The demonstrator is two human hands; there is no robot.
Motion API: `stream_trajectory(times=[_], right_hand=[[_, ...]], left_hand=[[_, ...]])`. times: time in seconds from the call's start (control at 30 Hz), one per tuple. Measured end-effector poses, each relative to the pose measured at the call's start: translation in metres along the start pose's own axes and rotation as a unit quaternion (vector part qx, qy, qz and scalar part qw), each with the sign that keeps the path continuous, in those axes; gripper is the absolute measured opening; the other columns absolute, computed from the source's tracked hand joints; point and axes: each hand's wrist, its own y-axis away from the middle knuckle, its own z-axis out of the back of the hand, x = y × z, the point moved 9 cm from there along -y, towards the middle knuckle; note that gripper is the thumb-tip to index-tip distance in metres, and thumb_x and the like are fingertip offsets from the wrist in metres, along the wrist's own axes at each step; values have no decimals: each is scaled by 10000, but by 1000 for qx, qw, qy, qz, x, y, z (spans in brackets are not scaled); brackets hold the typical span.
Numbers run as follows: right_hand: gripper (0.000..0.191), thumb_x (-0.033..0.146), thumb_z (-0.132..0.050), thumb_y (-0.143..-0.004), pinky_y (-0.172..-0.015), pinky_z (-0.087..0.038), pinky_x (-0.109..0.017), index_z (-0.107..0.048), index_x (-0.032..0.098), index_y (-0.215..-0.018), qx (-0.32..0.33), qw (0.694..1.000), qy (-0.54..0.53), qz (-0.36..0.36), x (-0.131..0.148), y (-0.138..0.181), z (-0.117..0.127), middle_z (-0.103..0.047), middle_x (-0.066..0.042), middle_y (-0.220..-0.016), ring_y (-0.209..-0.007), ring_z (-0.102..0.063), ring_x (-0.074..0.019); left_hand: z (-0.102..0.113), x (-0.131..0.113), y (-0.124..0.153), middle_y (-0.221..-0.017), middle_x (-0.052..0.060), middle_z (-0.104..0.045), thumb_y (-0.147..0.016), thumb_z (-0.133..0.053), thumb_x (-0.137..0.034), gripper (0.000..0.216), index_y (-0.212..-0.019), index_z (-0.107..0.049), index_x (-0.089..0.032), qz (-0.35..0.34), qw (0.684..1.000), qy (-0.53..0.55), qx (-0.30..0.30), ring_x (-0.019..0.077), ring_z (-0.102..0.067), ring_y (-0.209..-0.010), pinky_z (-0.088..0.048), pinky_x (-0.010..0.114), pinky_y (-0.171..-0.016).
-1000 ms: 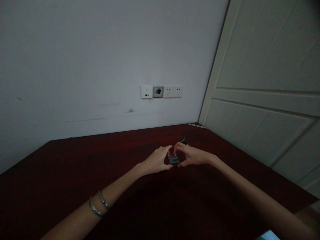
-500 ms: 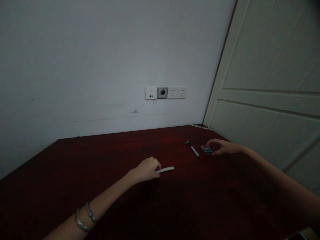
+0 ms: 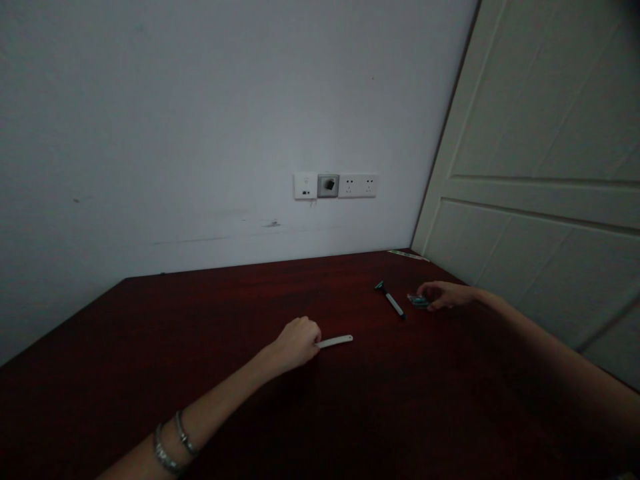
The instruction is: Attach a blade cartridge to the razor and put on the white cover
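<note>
My left hand [image 3: 299, 342] is closed around a slim, pale handle [image 3: 337, 341] with a small hole at its far end. The handle sticks out to the right, low over the tabletop; its other end is hidden under my fingers. To the right, my right hand [image 3: 443, 295] pinches a small clear plastic pack [image 3: 418, 301] with teal pieces inside, thumb and fingers at its right edge. Left of that pack lies a razor [image 3: 393, 302] with a grey-and-black handle, its teal-edged head pointing up-left. Neither hand touches the razor.
Everything is on a dark red wooden table [image 3: 215, 313]. Behind it rises a white wall [image 3: 225, 133] with a row of sockets [image 3: 357, 185] and a black plug. A pale panelled door [image 3: 540, 160] borders the right side. A thin printed strip [image 3: 407, 255] lies at the back right corner.
The whole view has shifted slightly, moving the scene a little to the right. My left fingers look more tightly curled round the pale handle. The clear pack appears tilted flatter in my right hand.
</note>
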Motion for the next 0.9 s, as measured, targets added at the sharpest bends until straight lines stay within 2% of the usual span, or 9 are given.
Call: stream_trajectory(times=[0.17,0.27,0.37,0.43,0.53,0.6,0.7,0.8,0.9], right_hand=[[549,401,-674,-565,-491,-401,-194,-567,209,-1068,11,1000,14,22,-5,-6,-3,-595,-61,-921,-739,-553,-167],[651,430,-690,-557,-496,-413,-202,-534,209,-1149,16,999,31,17,-11,-7,-3,-586,-77,-965,-773,-559,-187],[787,477,-684,-570,-505,-431,-220,-450,205,-1270,-26,999,29,-16,-15,-4,10,-548,-119,-1072,-797,-568,-205],[795,500,-663,-596,-548,-453,-244,-440,180,-1289,-67,997,25,-10,-5,0,20,-529,-141,-1104,-820,-573,-216],[673,495,-653,-621,-663,-465,-274,-551,149,-1190,-119,991,32,55,35,8,26,-571,-128,-1028,-863,-571,-227],[576,484,-640,-645,-708,-455,-292,-614,142,-1107,-132,985,37,103,72,14,18,-607,-111,-964,-844,-574,-219],[440,469,-590,-705,-745,-438,-302,-668,154,-1002,-122,979,34,157,131,26,-8,-643,-92,-931,-827,-574,-203],[374,466,-537,-756,-733,-429,-301,-699,167,-911,-87,974,31,207,185,43,-42,-663,-69,-905,-803,-576,-193],[351,446,-539,-767,-676,-421,-273,-711,167,-894,-51,971,21,232,221,61,-71,-673,-59,-858,-751,-573,-171]], left_hand=[[-8,5,-2,-825,87,-638,-695,-558,-135,127,-777,-652,-153,-11,1000,6,-8,227,-574,-815,-430,315,-687],[-9,7,-1,-818,79,-634,-701,-549,-116,120,-767,-645,-148,-5,1000,16,-3,207,-570,-800,-418,296,-679],[-8,5,0,-808,74,-637,-704,-546,-106,117,-758,-642,-145,-11,1000,21,-3,203,-566,-800,-409,292,-679],[-6,4,1,-786,71,-637,-703,-549,-105,107,-748,-639,-141,-19,1000,18,-8,199,-563,-785,-406,293,-684],[-4,1,2,-774,65,-634,-709,-561,-113,88,-743,-637,-140,-36,999,4,-9,189,-556,-762,-403,292,-688],[2,-5,3,-773,62,-626,-725,-562,-123,71,-741,-629,-141,-62,998,-19,-21,183,-547,-766,-400,290,-698],[17,-23,6,-790,59,-603,-774,-540,-153,66,-759,-603,-141,-135,985,-82,-75,179,-520,-797,-392,295,-736],[33,-45,11,-814,65,-576,-836,-479,-188,114,-814,-579,-137,-214,953,-161,-142,187,-491,-824,-380,311,-758],[43,-61,15,-787,65,-556,-868,-418,-162,159,-816,-563,-126,-260,917,-226,-199,191,-477,-810,-371,320,-748]])
